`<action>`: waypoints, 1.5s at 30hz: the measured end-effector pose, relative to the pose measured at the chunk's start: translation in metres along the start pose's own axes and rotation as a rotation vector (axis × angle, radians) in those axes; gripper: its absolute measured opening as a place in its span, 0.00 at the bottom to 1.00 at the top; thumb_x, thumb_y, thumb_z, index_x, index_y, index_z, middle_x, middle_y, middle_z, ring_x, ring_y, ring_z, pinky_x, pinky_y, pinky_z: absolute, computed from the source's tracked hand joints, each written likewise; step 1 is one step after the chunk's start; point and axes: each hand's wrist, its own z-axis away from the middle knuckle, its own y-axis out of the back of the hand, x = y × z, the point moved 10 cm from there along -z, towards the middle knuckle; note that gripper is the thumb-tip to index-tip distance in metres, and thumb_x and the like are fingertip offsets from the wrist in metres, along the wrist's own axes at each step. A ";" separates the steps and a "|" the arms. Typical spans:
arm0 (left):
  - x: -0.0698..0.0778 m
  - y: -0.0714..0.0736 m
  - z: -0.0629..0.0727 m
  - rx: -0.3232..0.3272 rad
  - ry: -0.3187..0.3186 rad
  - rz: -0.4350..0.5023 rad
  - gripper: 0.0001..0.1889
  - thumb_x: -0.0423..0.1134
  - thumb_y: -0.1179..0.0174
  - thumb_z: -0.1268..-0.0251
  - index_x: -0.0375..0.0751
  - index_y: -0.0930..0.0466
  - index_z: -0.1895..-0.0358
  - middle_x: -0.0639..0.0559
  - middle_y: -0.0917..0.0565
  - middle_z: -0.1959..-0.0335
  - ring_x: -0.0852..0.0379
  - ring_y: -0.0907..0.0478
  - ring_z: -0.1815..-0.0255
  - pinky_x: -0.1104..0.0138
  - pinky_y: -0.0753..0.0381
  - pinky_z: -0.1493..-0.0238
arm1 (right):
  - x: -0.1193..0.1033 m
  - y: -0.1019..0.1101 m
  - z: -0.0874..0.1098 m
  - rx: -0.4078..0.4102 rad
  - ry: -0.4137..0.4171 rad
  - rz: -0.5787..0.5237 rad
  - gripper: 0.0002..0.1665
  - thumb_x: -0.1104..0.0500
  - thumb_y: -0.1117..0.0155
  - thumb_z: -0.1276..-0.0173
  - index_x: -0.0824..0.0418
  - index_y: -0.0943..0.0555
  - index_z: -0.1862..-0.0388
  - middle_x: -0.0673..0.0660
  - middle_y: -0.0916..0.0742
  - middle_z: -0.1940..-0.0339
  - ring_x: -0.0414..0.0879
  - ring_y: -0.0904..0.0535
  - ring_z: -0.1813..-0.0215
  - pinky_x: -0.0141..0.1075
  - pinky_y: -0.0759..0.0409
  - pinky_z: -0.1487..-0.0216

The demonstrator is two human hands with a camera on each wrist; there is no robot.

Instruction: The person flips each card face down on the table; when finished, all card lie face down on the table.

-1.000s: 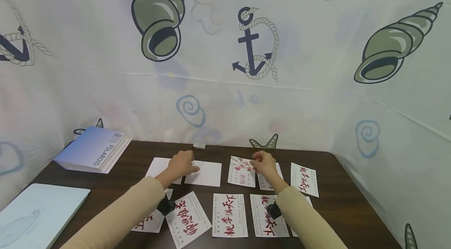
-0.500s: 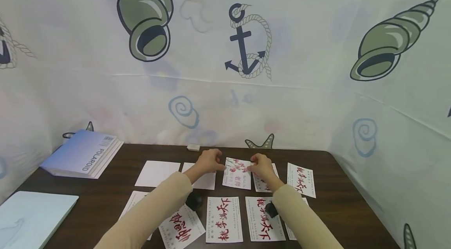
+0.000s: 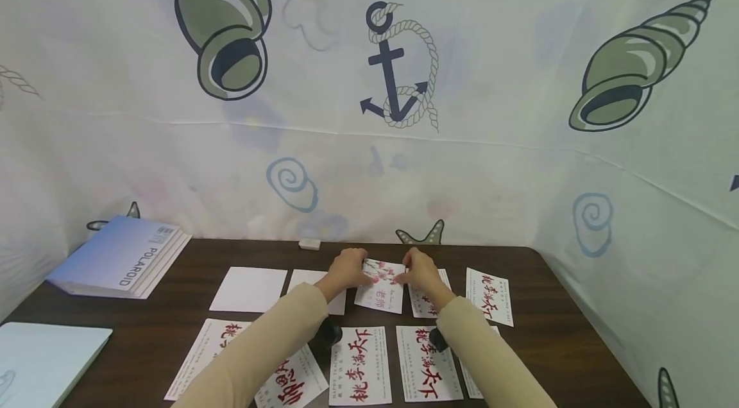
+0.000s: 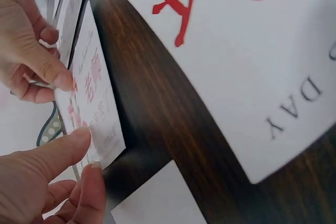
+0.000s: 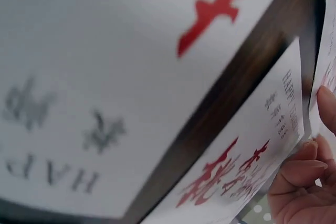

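Note:
A card printed with pink blossoms (image 3: 382,296) lies between my hands at the back of the table. My left hand (image 3: 346,270) pinches its left edge, thumb on the printed face. At the opposite edge, my right hand (image 3: 423,272) pinches it too, its thumb over the blossoms. In the left wrist view the card (image 4: 97,95) has both thumbs on its face and fingertips at the edge behind. Just right of it, partly behind my right hand, is a card with red characters (image 3: 424,305). A blank white card (image 3: 306,278) sits left, partly covered by my left arm.
Several red-lettered cards, including one in the front middle (image 3: 360,366), lie in a front row, partly under my sleeves. Another blank card (image 3: 248,289) is further left. A blue POLAROID stack (image 3: 118,257) and a pale blue box (image 3: 49,357) occupy the table's left side.
My left hand has moved right from the blank cards to the blossom card. My right hand stays at its right edge; the card is now pinched from both sides and slightly tilted.

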 end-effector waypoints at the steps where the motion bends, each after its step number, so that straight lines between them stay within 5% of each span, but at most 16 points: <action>1: 0.000 0.000 0.000 0.004 0.000 -0.005 0.31 0.38 0.26 0.55 0.30 0.25 0.46 0.37 0.21 0.49 0.41 0.25 0.47 0.51 0.25 0.47 | -0.002 0.000 0.000 -0.003 0.012 0.006 0.22 0.63 0.24 0.52 0.63 0.28 0.63 0.54 0.25 0.73 0.46 0.31 0.69 0.35 0.32 0.68; 7: -0.003 0.001 0.002 0.014 -0.008 -0.009 0.30 0.38 0.26 0.55 0.29 0.25 0.47 0.37 0.21 0.50 0.41 0.25 0.47 0.52 0.26 0.47 | -0.015 0.002 0.004 0.012 0.102 0.005 0.21 0.67 0.27 0.49 0.62 0.32 0.66 0.54 0.26 0.75 0.46 0.32 0.72 0.35 0.34 0.71; 11: -0.007 0.004 0.003 0.034 0.012 0.038 0.28 0.37 0.26 0.56 0.32 0.25 0.49 0.41 0.20 0.56 0.45 0.23 0.56 0.55 0.23 0.55 | -0.020 0.002 0.007 0.042 0.130 0.028 0.19 0.68 0.29 0.48 0.60 0.32 0.68 0.53 0.26 0.76 0.45 0.32 0.73 0.34 0.35 0.72; 16: -0.014 0.013 0.004 0.111 0.072 0.077 0.16 0.33 0.31 0.52 0.40 0.24 0.59 0.49 0.21 0.70 0.52 0.25 0.71 0.62 0.26 0.72 | -0.028 0.001 0.009 0.056 0.131 0.101 0.18 0.66 0.27 0.48 0.62 0.30 0.67 0.54 0.24 0.76 0.46 0.31 0.74 0.35 0.34 0.73; 21: -0.019 0.022 0.004 0.179 0.115 0.120 0.07 0.32 0.37 0.51 0.43 0.22 0.67 0.52 0.20 0.73 0.52 0.24 0.72 0.61 0.27 0.73 | -0.036 0.000 0.015 0.044 0.124 0.154 0.18 0.64 0.28 0.46 0.62 0.29 0.64 0.56 0.21 0.73 0.47 0.30 0.73 0.36 0.32 0.73; 27: -0.019 0.027 0.004 0.179 0.123 0.122 0.08 0.31 0.38 0.56 0.43 0.23 0.69 0.51 0.21 0.74 0.51 0.25 0.71 0.61 0.28 0.73 | -0.062 -0.018 0.036 -0.010 0.271 -0.072 0.10 0.64 0.31 0.43 0.65 0.25 0.69 0.53 0.22 0.78 0.39 0.32 0.76 0.28 0.34 0.77; 30: -0.015 0.032 0.004 0.175 0.105 0.137 0.08 0.32 0.38 0.56 0.42 0.24 0.69 0.50 0.22 0.74 0.52 0.27 0.71 0.62 0.29 0.71 | -0.074 -0.027 0.047 -0.052 0.294 -0.174 0.15 0.57 0.30 0.42 0.66 0.25 0.69 0.52 0.23 0.80 0.37 0.33 0.78 0.27 0.35 0.78; 34: -0.006 0.037 0.004 0.165 0.063 0.141 0.07 0.32 0.38 0.55 0.41 0.25 0.70 0.50 0.23 0.74 0.53 0.28 0.72 0.63 0.30 0.70 | -0.079 -0.032 0.052 0.000 0.336 -0.188 0.19 0.51 0.30 0.44 0.62 0.28 0.69 0.50 0.25 0.81 0.38 0.33 0.79 0.29 0.36 0.79; 38: -0.004 0.038 0.005 0.158 0.055 0.157 0.07 0.32 0.38 0.54 0.41 0.26 0.70 0.51 0.23 0.75 0.54 0.29 0.74 0.65 0.32 0.72 | -0.081 -0.027 0.059 0.049 0.350 -0.196 0.15 0.56 0.31 0.45 0.62 0.28 0.70 0.50 0.23 0.82 0.38 0.31 0.80 0.31 0.32 0.79; 42: -0.010 0.030 0.004 0.118 0.062 0.467 0.05 0.35 0.41 0.41 0.36 0.23 0.65 0.49 0.20 0.72 0.59 0.24 0.74 0.68 0.21 0.71 | -0.084 -0.011 0.067 0.055 0.284 -0.255 0.10 0.65 0.35 0.44 0.68 0.26 0.67 0.54 0.19 0.81 0.37 0.26 0.82 0.29 0.27 0.80; 45: -0.015 0.016 0.006 0.032 0.083 0.727 0.12 0.39 0.46 0.32 0.32 0.22 0.55 0.42 0.17 0.63 0.55 0.18 0.68 0.65 0.16 0.66 | -0.083 0.009 0.071 0.120 0.292 -0.293 0.07 0.70 0.37 0.43 0.70 0.25 0.66 0.55 0.19 0.82 0.36 0.26 0.85 0.26 0.27 0.83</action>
